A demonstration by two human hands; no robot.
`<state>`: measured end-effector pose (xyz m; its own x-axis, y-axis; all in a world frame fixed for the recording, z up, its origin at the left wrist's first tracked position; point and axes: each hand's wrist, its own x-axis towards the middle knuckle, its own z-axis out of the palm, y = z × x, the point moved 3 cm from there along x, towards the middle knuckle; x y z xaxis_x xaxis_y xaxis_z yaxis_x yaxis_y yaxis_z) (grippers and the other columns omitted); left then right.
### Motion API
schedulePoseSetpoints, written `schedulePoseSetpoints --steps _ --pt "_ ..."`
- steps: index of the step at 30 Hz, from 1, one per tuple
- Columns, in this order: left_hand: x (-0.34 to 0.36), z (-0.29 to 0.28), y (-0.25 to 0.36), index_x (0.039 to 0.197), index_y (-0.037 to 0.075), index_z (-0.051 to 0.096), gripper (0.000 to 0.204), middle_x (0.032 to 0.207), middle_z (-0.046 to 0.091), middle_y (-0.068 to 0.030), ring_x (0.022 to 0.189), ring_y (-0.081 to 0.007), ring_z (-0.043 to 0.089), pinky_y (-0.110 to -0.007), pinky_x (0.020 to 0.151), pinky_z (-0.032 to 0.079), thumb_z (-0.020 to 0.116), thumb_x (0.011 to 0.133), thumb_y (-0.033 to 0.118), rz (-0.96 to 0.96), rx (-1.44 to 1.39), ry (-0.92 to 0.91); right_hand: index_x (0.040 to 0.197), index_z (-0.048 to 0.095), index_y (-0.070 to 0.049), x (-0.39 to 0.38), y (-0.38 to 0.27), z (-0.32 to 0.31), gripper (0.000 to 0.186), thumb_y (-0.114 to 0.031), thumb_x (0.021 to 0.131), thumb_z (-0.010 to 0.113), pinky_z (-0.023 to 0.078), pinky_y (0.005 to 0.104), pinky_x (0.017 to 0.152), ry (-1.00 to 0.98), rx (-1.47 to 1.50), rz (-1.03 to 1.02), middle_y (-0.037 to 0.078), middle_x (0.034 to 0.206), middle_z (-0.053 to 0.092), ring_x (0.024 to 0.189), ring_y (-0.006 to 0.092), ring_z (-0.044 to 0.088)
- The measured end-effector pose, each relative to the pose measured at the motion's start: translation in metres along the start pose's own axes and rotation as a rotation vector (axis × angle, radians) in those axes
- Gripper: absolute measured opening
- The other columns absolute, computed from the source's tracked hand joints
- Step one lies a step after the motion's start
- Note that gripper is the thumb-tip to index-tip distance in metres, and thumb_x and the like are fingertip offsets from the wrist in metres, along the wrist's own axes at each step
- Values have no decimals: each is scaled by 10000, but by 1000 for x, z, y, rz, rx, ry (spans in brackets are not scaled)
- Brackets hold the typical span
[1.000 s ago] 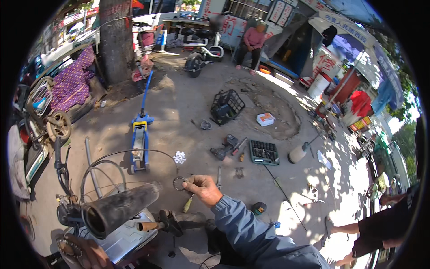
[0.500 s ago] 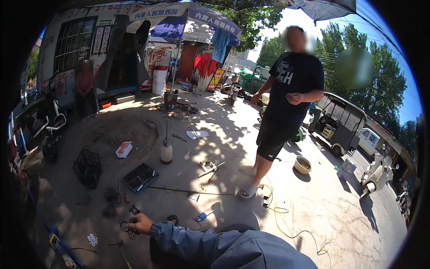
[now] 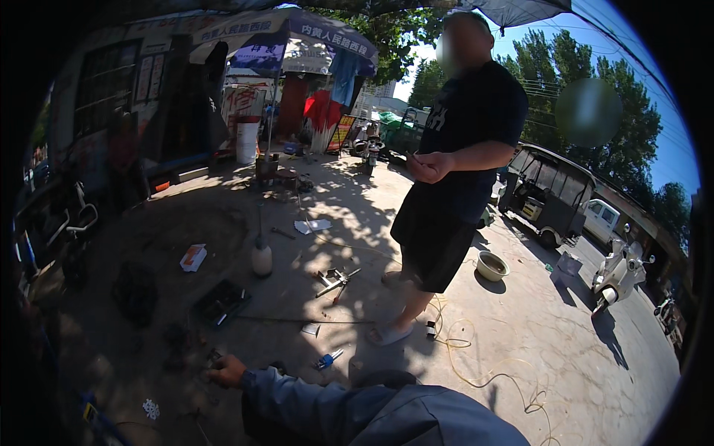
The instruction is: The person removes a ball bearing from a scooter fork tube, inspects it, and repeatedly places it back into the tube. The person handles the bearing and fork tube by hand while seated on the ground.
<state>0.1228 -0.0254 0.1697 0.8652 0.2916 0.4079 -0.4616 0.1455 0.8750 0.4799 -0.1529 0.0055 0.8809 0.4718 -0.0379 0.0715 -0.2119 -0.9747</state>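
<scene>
Because shadow dims the near-left ground in the head view, the right hand, its grip too dark to tell spread from pinching, could fumble the small dark part at it, while a tool case lies beyond and a standing person blocks the right.

There is one round basin, one pump sprayer and one socket case. One white van and one cream scooter show.

Whether the right grip holds anything is unclear.
</scene>
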Motion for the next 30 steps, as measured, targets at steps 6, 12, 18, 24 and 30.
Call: schedulePoseSetpoints --steps 6,12,18,24,30 --pt "-5 -7 5 1119 -30 542 124 880 652 -139 690 -174 584 -299 645 515 552 1038 64 -4 35 103 881 735 50 -2 -3 11 337 -284 908 695 499 372 538 -32 19 -29 106 688 675 570 176 633" --pt "-6 -6 6 1126 -32 544 155 877 650 -138 687 -174 578 -308 649 520 572 1037 91 6 33 73 859 733 52 -7 -10 16 348 -292 894 688 488 369 536 -19 39 -63 105 674 665 560 172 620" --pt "-8 -7 7 1132 -33 545 178 884 651 -138 697 -179 581 -309 658 523 584 1038 113 5 46 56 938 728 46 -8 -13 16 314 -260 872 713 491 384 546 -54 43 -4 114 725 682 592 199 636" --pt "-8 -6 5 1142 -34 547 202 878 640 -131 696 -176 570 -312 655 517 596 1037 132 32 37 49 964 740 43 -11 -16 13 337 -282 882 702 494 393 570 -42 29 -21 112 735 691 607 194 639" --pt "-8 -5 5 1125 -33 551 209 861 624 -121 696 -173 560 -311 650 511 603 1036 150 24 38 59 971 751 50 -22 -31 12 383 -320 891 697 523 429 632 -63 56 -28 141 791 718 665 225 669"
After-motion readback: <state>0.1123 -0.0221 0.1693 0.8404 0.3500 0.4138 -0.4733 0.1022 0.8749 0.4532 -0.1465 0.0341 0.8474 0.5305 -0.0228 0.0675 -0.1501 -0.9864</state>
